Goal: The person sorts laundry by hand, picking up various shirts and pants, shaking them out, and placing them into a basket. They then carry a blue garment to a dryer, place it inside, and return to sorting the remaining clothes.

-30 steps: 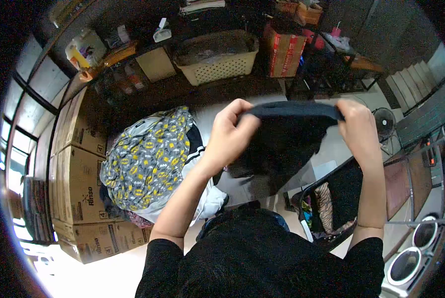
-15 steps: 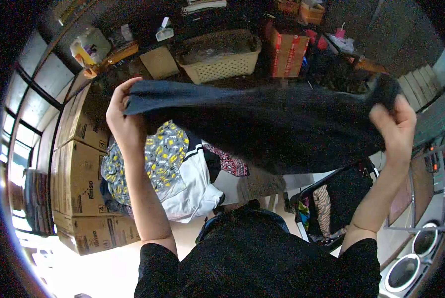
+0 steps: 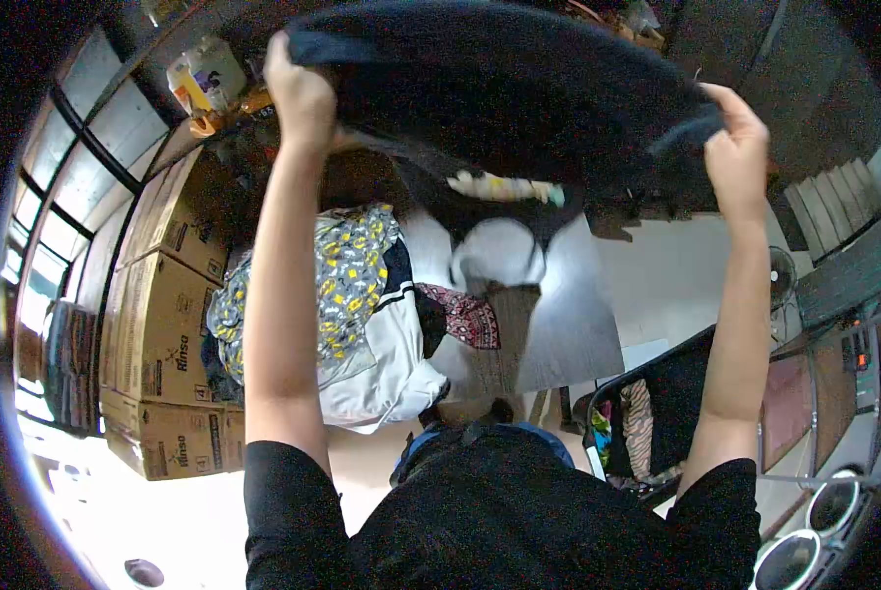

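A dark, nearly black garment [image 3: 519, 108] is stretched wide in the air above the table, its lower part blurred by motion. My left hand [image 3: 303, 93] grips one upper corner with closed fingers. At the opposite corner, my right hand [image 3: 737, 143] is closed on the cloth too. A pale strip like a print shows near the lower edge. Below my left forearm lies a grey cloth with yellow figures [image 3: 347, 261], on top of a white garment [image 3: 391, 379]. Beside them is a red patterned cloth [image 3: 470, 317] on the grey table [image 3: 568, 344].
Stacked cardboard boxes [image 3: 170, 334] stand to the left. A black open container [image 3: 676, 418] with clothes, among them a striped cloth [image 3: 637, 423], sits at my right. Farther right are a fan [image 3: 780, 270] and round-doored machines [image 3: 789, 560]. A shelf with containers [image 3: 204, 79] is at the back left.
Both hands have risen and moved away from me, swinging the dark garment upward. More of the table now shows beneath it, and the basket behind is covered.
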`<act>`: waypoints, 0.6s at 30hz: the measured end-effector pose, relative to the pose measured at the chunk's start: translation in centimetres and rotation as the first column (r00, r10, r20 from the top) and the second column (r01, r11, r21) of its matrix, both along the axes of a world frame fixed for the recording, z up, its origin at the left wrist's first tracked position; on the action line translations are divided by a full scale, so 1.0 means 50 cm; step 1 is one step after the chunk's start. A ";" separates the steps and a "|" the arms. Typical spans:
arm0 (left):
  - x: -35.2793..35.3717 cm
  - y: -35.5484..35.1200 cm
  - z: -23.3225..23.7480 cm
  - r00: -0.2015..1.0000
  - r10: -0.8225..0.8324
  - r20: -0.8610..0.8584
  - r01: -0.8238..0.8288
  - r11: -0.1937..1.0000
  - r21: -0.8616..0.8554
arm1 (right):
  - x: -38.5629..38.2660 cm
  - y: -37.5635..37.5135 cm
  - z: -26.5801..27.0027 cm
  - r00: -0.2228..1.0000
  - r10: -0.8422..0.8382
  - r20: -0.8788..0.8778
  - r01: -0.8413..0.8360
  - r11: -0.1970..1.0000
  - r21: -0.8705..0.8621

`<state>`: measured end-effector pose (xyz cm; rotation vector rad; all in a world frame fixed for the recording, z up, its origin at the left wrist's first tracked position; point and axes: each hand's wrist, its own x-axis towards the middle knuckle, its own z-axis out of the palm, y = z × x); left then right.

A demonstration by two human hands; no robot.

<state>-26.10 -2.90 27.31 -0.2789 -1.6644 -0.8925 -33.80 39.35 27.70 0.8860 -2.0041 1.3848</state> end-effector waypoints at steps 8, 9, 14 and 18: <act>0.313 0.050 -0.027 0.822 0.233 0.520 -0.086 0.953 -0.291 | 0.161 0.106 -0.097 0.934 0.083 0.347 -0.098 0.995 0.026; 0.353 0.058 -0.057 0.742 0.219 0.634 -0.016 0.951 -0.310 | 0.183 0.123 -0.134 0.895 0.076 0.440 -0.117 0.991 0.066; 0.541 0.082 -0.258 0.114 -0.053 0.992 0.025 0.998 0.050 | 0.314 0.186 -0.317 0.528 0.114 0.841 -0.309 0.949 0.065; 0.637 0.079 -0.423 -0.196 -0.023 0.980 0.182 0.982 0.060 | 0.389 0.217 -0.443 0.381 0.057 0.923 -0.470 0.871 0.140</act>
